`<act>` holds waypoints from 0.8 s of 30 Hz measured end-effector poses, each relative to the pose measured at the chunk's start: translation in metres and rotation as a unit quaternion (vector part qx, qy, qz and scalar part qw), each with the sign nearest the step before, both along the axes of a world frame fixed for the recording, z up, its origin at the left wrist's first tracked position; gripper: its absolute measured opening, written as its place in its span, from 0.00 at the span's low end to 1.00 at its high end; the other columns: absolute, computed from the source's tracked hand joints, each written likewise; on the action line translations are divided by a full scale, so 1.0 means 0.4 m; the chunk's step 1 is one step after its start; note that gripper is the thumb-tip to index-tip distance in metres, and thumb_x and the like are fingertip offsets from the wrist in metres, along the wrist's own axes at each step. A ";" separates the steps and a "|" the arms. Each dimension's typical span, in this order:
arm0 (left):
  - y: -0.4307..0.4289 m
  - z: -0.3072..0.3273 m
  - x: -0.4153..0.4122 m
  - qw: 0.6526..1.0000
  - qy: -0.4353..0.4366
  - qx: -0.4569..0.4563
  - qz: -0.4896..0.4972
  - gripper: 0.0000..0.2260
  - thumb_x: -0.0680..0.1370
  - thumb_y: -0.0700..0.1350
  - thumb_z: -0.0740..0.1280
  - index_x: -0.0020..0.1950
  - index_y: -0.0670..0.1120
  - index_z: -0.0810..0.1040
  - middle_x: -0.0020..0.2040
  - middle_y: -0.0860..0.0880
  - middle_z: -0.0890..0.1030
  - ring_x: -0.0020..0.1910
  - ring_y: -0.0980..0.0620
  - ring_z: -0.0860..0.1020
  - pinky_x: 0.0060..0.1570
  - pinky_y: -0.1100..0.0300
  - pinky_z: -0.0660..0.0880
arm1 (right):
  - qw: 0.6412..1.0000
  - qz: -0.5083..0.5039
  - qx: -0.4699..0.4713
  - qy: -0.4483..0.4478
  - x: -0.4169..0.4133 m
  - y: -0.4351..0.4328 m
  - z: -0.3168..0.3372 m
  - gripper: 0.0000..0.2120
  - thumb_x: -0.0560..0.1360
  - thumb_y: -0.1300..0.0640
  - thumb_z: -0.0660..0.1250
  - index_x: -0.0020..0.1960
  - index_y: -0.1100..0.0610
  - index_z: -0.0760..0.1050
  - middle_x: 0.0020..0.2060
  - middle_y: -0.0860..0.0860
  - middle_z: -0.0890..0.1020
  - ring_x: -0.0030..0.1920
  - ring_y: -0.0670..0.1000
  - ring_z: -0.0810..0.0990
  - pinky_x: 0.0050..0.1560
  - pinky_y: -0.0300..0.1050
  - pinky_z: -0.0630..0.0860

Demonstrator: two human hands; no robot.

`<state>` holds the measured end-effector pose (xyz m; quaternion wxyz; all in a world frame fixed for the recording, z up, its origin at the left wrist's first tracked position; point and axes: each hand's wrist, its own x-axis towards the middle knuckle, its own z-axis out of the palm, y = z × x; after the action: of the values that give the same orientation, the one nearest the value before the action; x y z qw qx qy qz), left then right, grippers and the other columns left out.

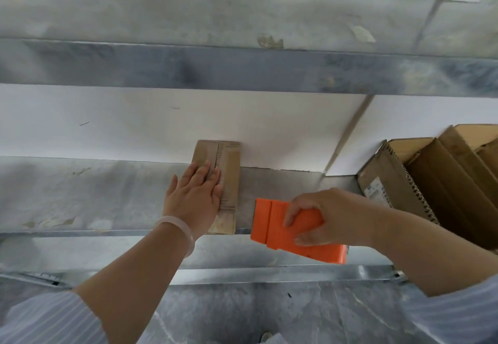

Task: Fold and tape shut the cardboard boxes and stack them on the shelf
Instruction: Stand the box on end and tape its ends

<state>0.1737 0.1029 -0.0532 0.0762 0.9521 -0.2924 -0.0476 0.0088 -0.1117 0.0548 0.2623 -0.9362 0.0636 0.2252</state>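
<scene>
Small closed cardboard box [229, 179] lies flat on the middle metal shelf [80, 195], long side running from the shelf's front edge back to the white wall [134, 122]; far end looks to touch the wall. A strip of tape [218, 155] runs lengthwise down its top. Left hand [192, 198] lies palm down on the box's left part, fingers straight and close together, fingertips reaching the tape line, thumb off to the left over bare shelf. Pale translucent bracelet [183, 229] on that wrist. Right hand [323, 217] grips an orange plastic tool [272, 222], fingers curled over its top, thumb along the near side; the tool sits just right of the box, not touching it, over the shelf's front lip. Cannot tell if the tool rests on the shelf or is held above it. Further right on the same shelf, open brown cartons [431, 182] stand with flaps up, a white label on the nearest one's side, well apart from the small box. Above, a second metal shelf [188, 69], scuffed, with paper scraps stuck on it. Both forearms come up from striped light sleeves [48, 316]. Grey marbled floor [269, 311] below.
</scene>
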 end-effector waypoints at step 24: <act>-0.001 0.002 -0.002 1.000 0.001 -0.004 0.005 0.23 0.83 0.56 0.44 0.80 0.57 0.52 0.80 0.58 0.50 0.79 0.55 0.45 0.77 0.47 0.43 | 0.962 0.053 -0.266 -0.038 0.058 0.190 -0.100 0.09 0.78 0.61 0.62 0.56 0.51 0.68 0.45 0.49 0.72 0.40 0.56 0.79 0.37 0.48 0.74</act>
<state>0.1729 0.1026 -0.0525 0.0803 0.9531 -0.2881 -0.0469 0.0321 -0.0359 0.0146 -0.0060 -0.9821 0.0614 0.1782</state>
